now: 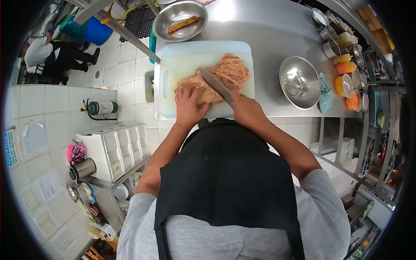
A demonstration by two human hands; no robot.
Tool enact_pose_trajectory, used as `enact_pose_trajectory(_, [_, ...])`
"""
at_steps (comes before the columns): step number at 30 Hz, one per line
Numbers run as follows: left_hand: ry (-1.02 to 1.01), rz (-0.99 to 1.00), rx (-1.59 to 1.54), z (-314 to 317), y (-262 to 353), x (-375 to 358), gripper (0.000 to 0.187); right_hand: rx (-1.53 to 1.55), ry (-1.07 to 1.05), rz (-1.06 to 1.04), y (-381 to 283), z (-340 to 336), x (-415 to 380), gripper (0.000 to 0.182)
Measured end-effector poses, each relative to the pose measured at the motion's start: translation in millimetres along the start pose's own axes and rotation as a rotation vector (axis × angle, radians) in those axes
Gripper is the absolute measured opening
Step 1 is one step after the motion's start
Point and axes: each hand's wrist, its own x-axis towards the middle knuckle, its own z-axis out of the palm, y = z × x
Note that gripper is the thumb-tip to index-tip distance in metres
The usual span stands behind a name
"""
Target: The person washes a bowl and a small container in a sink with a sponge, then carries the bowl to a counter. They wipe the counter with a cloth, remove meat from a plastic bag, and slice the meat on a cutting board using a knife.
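A pale cutting board [173, 56] lies on the steel table in front of me, with a mass of raw marinated meat [190, 83] on it. Cut strips of meat [232, 71] are fanned out on its far right side. My right hand [247, 108] is closed around the handle of a knife [214, 84], whose wide blade slants up and left across the meat. Left of the blade, my left hand [189, 104] grips the uncut piece, fingers curled over its top and thumb at the near side. The blade's lower edge is hidden against the meat.
Behind the board stands a metal bowl [160, 28] holding a brown stick-like piece [183, 24]. An upright-rimmed steel bowl [299, 76] and a green cloth [325, 93] are on the right, near sauce bottles [346, 67] and tubs. Another person [52, 54] is at far left.
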Motion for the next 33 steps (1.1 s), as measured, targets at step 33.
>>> enact_pose_trajectory(33, [0.058,0.025,-0.090,-5,-24,5,0.049,-0.078,0.165,-0.042,-62,15,25,0.031])
